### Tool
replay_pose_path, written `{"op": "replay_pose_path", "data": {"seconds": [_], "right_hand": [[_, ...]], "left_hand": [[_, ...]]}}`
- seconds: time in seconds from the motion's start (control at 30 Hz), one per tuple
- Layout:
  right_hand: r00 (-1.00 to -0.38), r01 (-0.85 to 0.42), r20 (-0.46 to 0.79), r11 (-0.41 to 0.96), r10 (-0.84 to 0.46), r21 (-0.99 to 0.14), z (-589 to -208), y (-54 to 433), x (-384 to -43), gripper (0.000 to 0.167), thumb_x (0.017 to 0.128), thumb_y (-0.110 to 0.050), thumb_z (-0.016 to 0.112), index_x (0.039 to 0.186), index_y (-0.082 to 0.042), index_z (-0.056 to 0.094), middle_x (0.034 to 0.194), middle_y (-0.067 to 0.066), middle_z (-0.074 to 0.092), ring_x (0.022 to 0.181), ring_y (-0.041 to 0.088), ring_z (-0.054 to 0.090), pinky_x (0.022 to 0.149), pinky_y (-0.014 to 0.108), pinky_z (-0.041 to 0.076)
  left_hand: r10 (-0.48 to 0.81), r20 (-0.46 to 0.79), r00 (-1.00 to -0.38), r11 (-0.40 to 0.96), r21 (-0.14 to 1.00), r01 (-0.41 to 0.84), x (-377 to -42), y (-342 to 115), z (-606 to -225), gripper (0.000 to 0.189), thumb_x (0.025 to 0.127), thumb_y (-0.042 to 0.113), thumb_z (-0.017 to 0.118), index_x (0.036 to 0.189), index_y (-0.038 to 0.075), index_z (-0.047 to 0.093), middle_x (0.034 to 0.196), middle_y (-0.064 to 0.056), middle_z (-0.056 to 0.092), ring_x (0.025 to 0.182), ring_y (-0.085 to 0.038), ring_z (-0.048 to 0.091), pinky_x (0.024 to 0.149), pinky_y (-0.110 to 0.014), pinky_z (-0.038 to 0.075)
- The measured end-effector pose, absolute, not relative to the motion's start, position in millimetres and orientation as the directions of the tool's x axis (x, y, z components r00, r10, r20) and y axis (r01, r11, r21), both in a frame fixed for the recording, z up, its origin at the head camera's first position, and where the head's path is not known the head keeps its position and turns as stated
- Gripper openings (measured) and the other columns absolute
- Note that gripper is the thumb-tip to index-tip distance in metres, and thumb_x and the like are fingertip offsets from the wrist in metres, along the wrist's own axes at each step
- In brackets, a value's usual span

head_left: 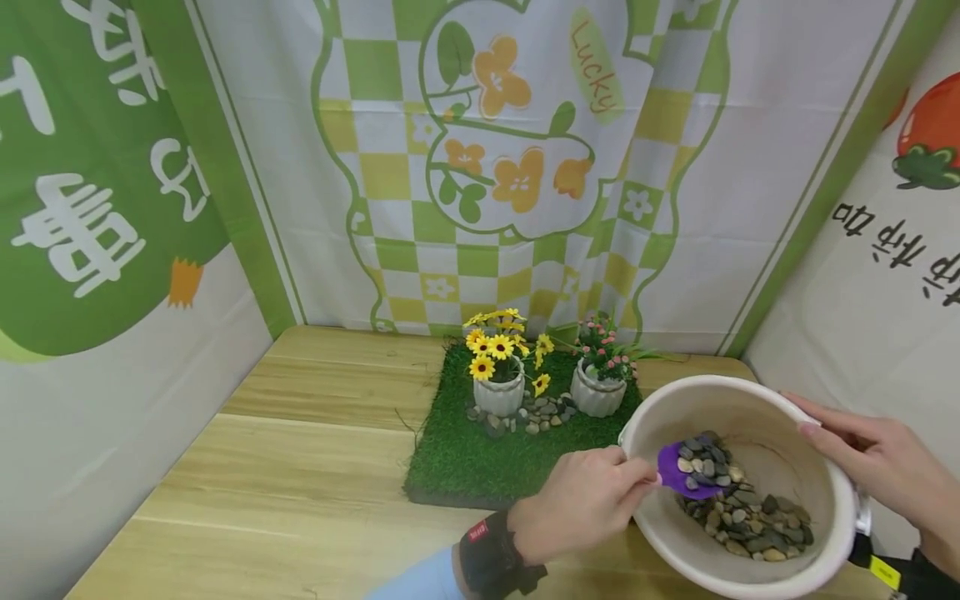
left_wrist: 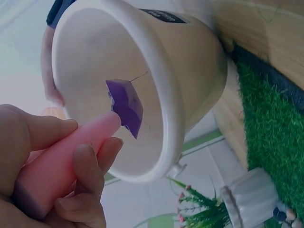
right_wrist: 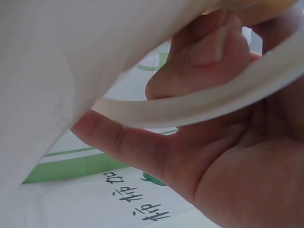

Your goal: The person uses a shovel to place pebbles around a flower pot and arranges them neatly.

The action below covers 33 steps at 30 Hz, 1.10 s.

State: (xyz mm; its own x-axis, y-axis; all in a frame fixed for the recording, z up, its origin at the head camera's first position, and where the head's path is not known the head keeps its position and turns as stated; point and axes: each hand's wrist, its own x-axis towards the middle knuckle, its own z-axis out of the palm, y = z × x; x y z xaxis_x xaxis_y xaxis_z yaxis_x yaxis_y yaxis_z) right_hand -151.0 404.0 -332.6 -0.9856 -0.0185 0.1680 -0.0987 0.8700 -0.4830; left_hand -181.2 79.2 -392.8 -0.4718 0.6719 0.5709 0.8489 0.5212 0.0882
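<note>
My left hand [head_left: 577, 500] grips the pink handle [left_wrist: 71, 159] of a small toy shovel with a purple blade [head_left: 675, 475]. Grey and tan pebbles [head_left: 701, 462] lie heaped on the blade, which is inside the mouth of a white bucket [head_left: 651, 533]. More pebbles [head_left: 757, 525] lie low in the bucket, tipped with its opening towards me. My right hand [head_left: 885, 458] holds the bucket by its right side. In the right wrist view, fingers [right_wrist: 204, 66] curl about the white bail handle [right_wrist: 185, 110] beside the bucket wall.
A green turf mat [head_left: 472, 467] lies on the wooden table [head_left: 247, 500]. On it stand a pot of yellow flowers [head_left: 498, 392] and a pot of pink flowers [head_left: 597, 392], with loose pebbles [head_left: 543, 412] between them. Printed cloth [head_left: 480, 192] hangs behind the table.
</note>
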Motion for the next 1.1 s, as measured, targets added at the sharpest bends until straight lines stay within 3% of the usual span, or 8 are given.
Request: {"op": "replay_pose_path", "data": {"seconds": [0.17,0.53,1.1], "right_hand": [[-0.986,-0.099,0.164,0.869,-0.02,-0.486,-334,404,-152,0.052,0.103,-0.029,0.051,0.145,-0.001,0.043,0.132,0.041,0.05,0.063,0.002,0.064,0.049,0.029,0.053],[-0.979,-0.129,0.201,0.863,-0.032,-0.489,-334,405,-153,0.05,0.102,-0.027,0.053,0.144,-0.001,0.044,0.128,0.04,0.053,0.06,0.002,0.063,0.048,0.028,0.052],[-0.984,-0.102,0.175,0.869,-0.018,-0.485,-333,405,-152,0.052,0.103,-0.03,0.051,0.146,-0.002,0.041,0.123,0.039,0.057,0.058,0.005,0.062,0.048,0.028,0.05]], "left_hand": [[0.66,0.58,-0.478,0.516,0.112,0.849,-182,69,-389,0.017,0.098,0.032,0.06,0.107,0.024,0.072,0.076,0.011,0.061,0.059,0.004,0.043,0.049,-0.005,0.025],[0.628,0.576,-0.524,0.506,0.21,0.837,-185,47,-382,0.015,0.098,0.028,0.06,0.105,0.021,0.071,0.078,0.008,0.064,0.059,0.002,0.045,0.051,-0.007,0.028],[0.585,0.603,-0.542,0.553,0.192,0.811,-188,19,-372,0.013,0.096,0.028,0.064,0.1,0.019,0.073,0.077,0.008,0.067,0.059,-0.001,0.051,0.05,-0.007,0.032]]}}
